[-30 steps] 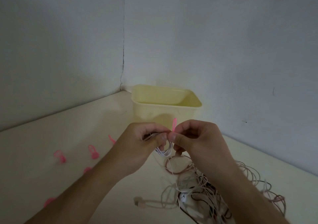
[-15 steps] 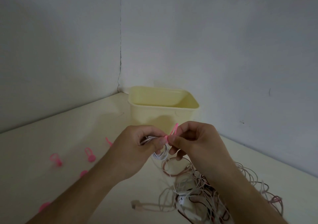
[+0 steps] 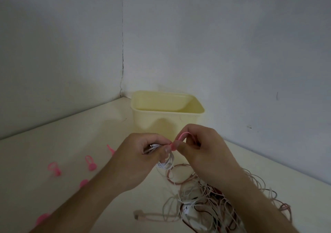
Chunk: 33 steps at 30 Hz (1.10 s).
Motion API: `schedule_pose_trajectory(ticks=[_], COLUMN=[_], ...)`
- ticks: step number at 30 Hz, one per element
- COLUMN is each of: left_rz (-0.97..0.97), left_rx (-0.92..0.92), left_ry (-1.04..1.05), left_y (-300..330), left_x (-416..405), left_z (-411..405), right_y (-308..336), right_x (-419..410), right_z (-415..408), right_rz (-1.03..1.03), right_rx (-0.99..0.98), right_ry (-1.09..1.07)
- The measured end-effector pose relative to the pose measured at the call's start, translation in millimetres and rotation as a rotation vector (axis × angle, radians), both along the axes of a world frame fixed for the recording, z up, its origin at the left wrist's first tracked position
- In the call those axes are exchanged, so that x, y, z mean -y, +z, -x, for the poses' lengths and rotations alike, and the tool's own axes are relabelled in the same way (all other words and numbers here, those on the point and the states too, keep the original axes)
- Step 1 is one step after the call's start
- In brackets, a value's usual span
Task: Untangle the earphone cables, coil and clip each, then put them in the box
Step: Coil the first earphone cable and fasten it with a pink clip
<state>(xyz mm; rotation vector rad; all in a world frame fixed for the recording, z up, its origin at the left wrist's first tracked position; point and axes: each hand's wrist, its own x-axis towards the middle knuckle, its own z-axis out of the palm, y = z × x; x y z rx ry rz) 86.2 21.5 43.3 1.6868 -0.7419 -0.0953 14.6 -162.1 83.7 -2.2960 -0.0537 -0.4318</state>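
My left hand [image 3: 141, 154] grips a coiled white earphone cable [image 3: 166, 163], whose loops hang below the fingers. My right hand [image 3: 202, 148] pinches a pink clip strap [image 3: 180, 138] that arches from the coil up to my fingers. Both hands meet in front of the pale yellow box [image 3: 166, 110], which stands open near the wall corner. A tangled pile of pink, white and dark earphone cables [image 3: 211, 202] lies on the table under my right forearm.
Several loose pink clips [image 3: 90, 163] lie on the cream table [image 3: 62, 143] to the left, one more at the lower left [image 3: 42, 218]. A pinkish plug end [image 3: 138, 216] sticks out of the pile. Grey walls close in behind the box and on the right.
The pink strap, upright between my fingertips before, now bends over in a loop toward my right hand. Both hands stay together holding the coil.
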Motion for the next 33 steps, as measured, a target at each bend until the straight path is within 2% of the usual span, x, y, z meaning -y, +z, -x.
schedule_pose_trajectory(ticks=[5, 9, 12, 24, 28, 33], left_rz=[0.056, 0.148, 0.134, 0.134, 0.128, 0.112], left_rx=[-0.034, -0.117, -0.132, -0.269, -0.299, -0.278], left_ry=[0.008, 0.069, 0.097, 0.097, 0.093, 0.083], left_y=[-1.6, -2.9, -1.8, 4.2, 3.5, 2.9], left_x=[-0.1, 0.7, 2.2, 1.6, 2.2, 4.7], left_z=[-2.4, -4.4, -2.7, 4.3, 4.8, 8.3], right_y=[-1.0, 1.0, -4.7, -35.6, -36.1, -30.6], right_x=[-1.7, -0.2, -7.6, -16.9, -17.9, -14.9], right_z=[-0.4, 2.8, 3.5, -3.6, -5.3, -5.4], right_rz=[0.021, -0.11, -0.112, 0.192, 0.244, 0.096], right_rx=[0.057, 0.068, 0.063, 0.27, 0.219, 0.067], right_ry=[-0.025, -0.023, 0.009, -0.043, -0.05, -0.071])
